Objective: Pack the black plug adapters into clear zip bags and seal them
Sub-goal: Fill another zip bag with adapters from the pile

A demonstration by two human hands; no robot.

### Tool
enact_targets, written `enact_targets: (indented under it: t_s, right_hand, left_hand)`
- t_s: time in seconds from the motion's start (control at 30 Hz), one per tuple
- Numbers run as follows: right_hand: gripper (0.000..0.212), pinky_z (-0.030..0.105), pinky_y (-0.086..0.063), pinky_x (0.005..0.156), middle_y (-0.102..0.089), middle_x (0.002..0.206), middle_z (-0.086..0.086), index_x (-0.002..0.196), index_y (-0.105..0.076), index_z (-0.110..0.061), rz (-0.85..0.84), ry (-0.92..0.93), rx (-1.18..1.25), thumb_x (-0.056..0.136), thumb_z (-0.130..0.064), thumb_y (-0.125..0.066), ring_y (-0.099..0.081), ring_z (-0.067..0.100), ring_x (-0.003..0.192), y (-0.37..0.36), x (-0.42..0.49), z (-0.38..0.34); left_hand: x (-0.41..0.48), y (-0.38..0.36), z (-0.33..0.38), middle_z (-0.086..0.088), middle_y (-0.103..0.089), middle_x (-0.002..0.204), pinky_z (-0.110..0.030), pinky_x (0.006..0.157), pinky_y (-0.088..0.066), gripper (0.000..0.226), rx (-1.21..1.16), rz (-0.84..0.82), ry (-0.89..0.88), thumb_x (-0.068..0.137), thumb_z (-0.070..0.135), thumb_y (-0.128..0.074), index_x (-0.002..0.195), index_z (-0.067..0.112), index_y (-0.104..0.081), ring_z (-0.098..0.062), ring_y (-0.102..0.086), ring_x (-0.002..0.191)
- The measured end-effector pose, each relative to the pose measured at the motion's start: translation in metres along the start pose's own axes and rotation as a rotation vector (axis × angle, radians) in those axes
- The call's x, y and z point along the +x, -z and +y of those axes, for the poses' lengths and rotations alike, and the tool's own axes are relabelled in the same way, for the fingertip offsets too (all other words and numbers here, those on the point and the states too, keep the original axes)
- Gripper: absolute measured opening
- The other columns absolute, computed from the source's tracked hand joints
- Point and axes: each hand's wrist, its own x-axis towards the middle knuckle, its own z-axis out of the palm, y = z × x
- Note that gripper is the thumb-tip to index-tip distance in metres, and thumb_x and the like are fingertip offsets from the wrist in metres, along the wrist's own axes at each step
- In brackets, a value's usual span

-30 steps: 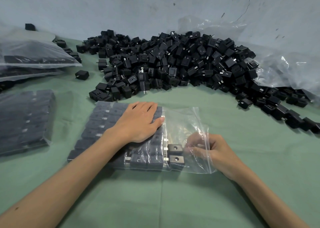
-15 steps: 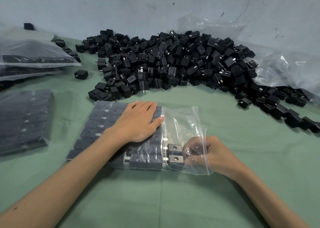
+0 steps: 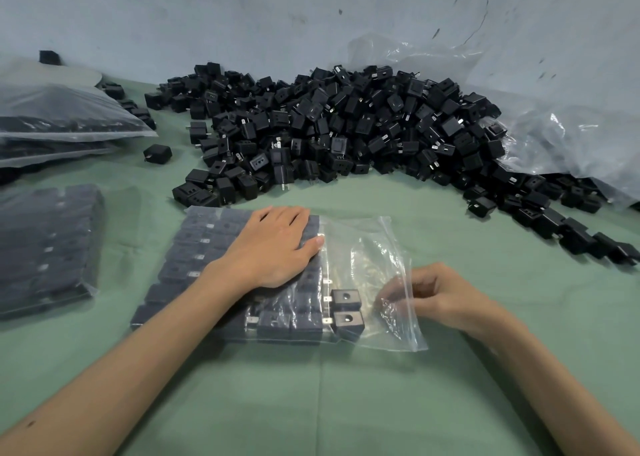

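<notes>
A clear zip bag (image 3: 360, 248) lies flat on the green cloth, filled with neat rows of black plug adapters (image 3: 194, 244). My left hand (image 3: 273, 248) presses flat on the packed rows, fingers straight. Two adapters (image 3: 346, 312) sit at the near right end of the rows, inside the bag. My right hand (image 3: 436, 296) is at the bag's open right end, its fingers curled and pinching the loose plastic; the fingertips show through the film. A big heap of loose black adapters (image 3: 329, 130) lies behind the bag.
A filled bag (image 3: 48, 244) lies at the left, and more stacked bags (image 3: 62, 116) sit at the far left. A large crumpled plastic sack (image 3: 561, 133) lies at the right against the grey wall. One stray adapter (image 3: 157, 153) lies alone. Bare green cloth (image 3: 329, 403) fills the foreground.
My right hand has drawn back to the right, away from the two end adapters, with the bag's mouth. My left hand stays pressed on the rows.
</notes>
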Motion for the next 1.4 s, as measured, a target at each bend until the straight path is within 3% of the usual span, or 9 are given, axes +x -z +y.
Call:
enact_targets:
  t_s: [0.13,0.27,0.4,0.6,0.77,0.9,1.07,1.2,1.4]
  right_hand:
    - [0.032,0.019,-0.052,0.072,-0.074,0.091,0.004,0.085,-0.075,-0.023,0.481,0.014,-0.003,0.083,0.007,-0.064,-0.065,0.012,0.081,0.040,0.008,0.012]
    - [0.040,0.031,-0.041,0.101,-0.054,0.129,0.012,0.120,-0.064,-0.019,0.971,-0.069,-0.456,0.084,-0.003,-0.061,-0.049,0.023,0.117,0.101,0.042,0.032]
    - [0.057,0.044,-0.018,0.115,-0.017,0.158,0.013,0.147,-0.035,-0.023,0.803,-0.481,-0.666,0.093,-0.024,-0.054,-0.017,0.037,0.141,0.133,0.059,0.063]
    - [0.039,0.040,-0.037,0.100,-0.049,0.123,0.022,0.126,-0.055,-0.020,0.998,-0.344,-0.636,0.088,-0.022,-0.061,-0.044,0.039,0.117,0.119,0.052,0.078]
    - [0.040,0.035,-0.037,0.098,-0.044,0.123,0.017,0.119,-0.059,-0.016,0.903,-0.350,-0.557,0.082,-0.026,-0.071,-0.049,0.034,0.113,0.100,0.044,0.061]
    - [0.027,0.028,-0.038,0.071,-0.062,0.090,0.001,0.106,-0.066,-0.017,0.832,-0.086,-0.588,0.080,-0.017,-0.074,-0.056,0.017,0.070,0.071,0.032,0.052]
    - [0.019,0.015,-0.045,0.058,-0.068,0.072,-0.010,0.095,-0.073,-0.030,0.584,-0.037,-0.204,0.081,-0.019,-0.075,-0.054,0.011,0.056,0.065,0.018,0.037]
    - [0.019,0.014,-0.039,0.054,-0.068,0.073,0.003,0.090,-0.078,-0.031,0.364,-0.007,0.018,0.071,-0.025,-0.076,-0.050,0.012,0.062,0.058,0.014,0.021]
    - [0.036,0.014,-0.048,0.079,-0.072,0.096,-0.010,0.101,-0.076,-0.030,0.001,0.030,-0.040,0.067,-0.021,-0.079,-0.065,0.007,0.088,0.040,0.021,-0.002]
  left_hand:
    - [-0.001,0.000,0.000,0.000,-0.026,0.155,-0.032,0.115,-0.006,0.067,0.005,0.007,0.001,0.097,0.055,-0.017,0.150,0.014,-0.021,-0.014,-0.020,0.142]
    - [0.000,0.000,0.001,0.000,-0.025,0.156,-0.031,0.114,-0.005,0.068,-0.003,0.007,-0.002,0.097,0.055,-0.017,0.151,0.014,-0.020,-0.014,-0.019,0.142]
    - [0.000,-0.001,-0.001,0.001,-0.027,0.155,-0.031,0.113,-0.007,0.067,-0.009,0.014,-0.001,0.097,0.056,-0.018,0.150,0.015,-0.021,-0.014,-0.020,0.141]
    - [0.000,-0.001,-0.001,0.002,-0.031,0.152,-0.031,0.111,-0.008,0.065,-0.010,0.026,-0.005,0.097,0.056,-0.018,0.147,0.016,-0.026,-0.014,-0.023,0.139]
    - [0.000,-0.002,0.000,0.001,-0.029,0.153,-0.031,0.112,-0.007,0.065,-0.002,0.022,-0.005,0.098,0.056,-0.018,0.148,0.015,-0.024,-0.014,-0.021,0.140]
    - [0.001,-0.002,-0.001,0.001,-0.025,0.155,-0.031,0.113,-0.007,0.067,0.000,0.010,-0.003,0.097,0.056,-0.017,0.150,0.015,-0.020,-0.014,-0.018,0.142]
    - [0.000,-0.001,-0.001,0.001,-0.025,0.156,-0.032,0.113,-0.008,0.068,0.005,0.003,0.003,0.097,0.057,-0.016,0.150,0.015,-0.020,-0.015,-0.018,0.142]
    - [0.000,-0.001,-0.001,0.000,-0.026,0.156,-0.032,0.113,-0.009,0.068,0.002,0.006,0.002,0.097,0.057,-0.017,0.150,0.015,-0.021,-0.014,-0.019,0.142]
    - [0.000,-0.001,-0.001,0.001,-0.026,0.155,-0.032,0.113,-0.008,0.066,-0.004,0.007,-0.002,0.097,0.056,-0.018,0.150,0.015,-0.022,-0.015,-0.020,0.142]
